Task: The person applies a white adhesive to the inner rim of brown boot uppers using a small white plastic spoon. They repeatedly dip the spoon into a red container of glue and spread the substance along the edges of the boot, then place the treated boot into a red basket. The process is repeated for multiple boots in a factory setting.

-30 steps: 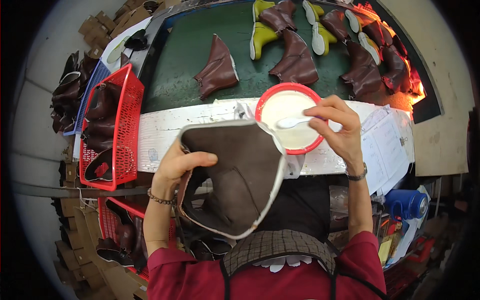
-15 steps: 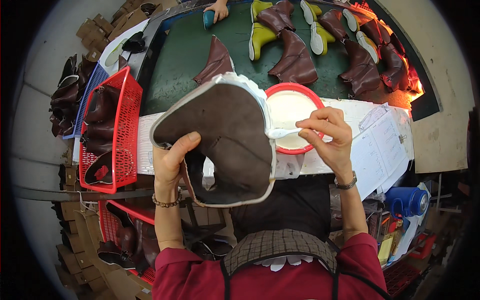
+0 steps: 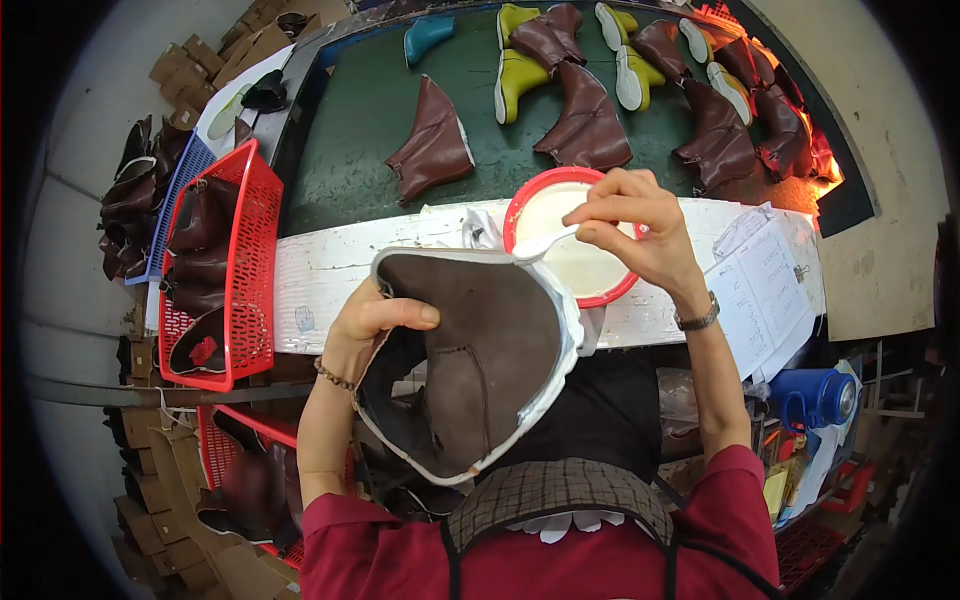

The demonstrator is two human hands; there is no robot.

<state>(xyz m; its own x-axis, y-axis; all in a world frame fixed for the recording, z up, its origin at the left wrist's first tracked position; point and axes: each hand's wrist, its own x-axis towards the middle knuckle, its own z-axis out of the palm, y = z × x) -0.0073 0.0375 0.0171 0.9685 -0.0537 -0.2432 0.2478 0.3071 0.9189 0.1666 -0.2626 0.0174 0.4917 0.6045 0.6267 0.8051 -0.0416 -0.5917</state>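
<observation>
My left hand (image 3: 375, 322) grips a dark brown boot upper (image 3: 485, 340), its thumb lying on the brown face and its other fingers hidden behind. A whitish coating runs along the upper's edge. Pinched in my right hand (image 3: 645, 225) is a small white brush (image 3: 548, 242), whose tip meets the top edge of the upper near its corner. Right behind the brush stands a red-rimmed bowl (image 3: 517, 200) holding creamy white liquid (image 3: 575, 265), likely glue.
Brown boot uppers (image 3: 430, 140) and yellow-green lasts (image 3: 520, 82) lie on the green belt (image 3: 350, 130), with a glowing heater (image 3: 825, 160) at its right end. A red basket (image 3: 250, 260) of uppers stands left. Papers (image 3: 760, 300) and a blue jug (image 3: 815, 398) are at right.
The upper has come down toward me and turned in my left hand. The brush has moved from its right edge to its top edge. Another person's hand has left the teal last.
</observation>
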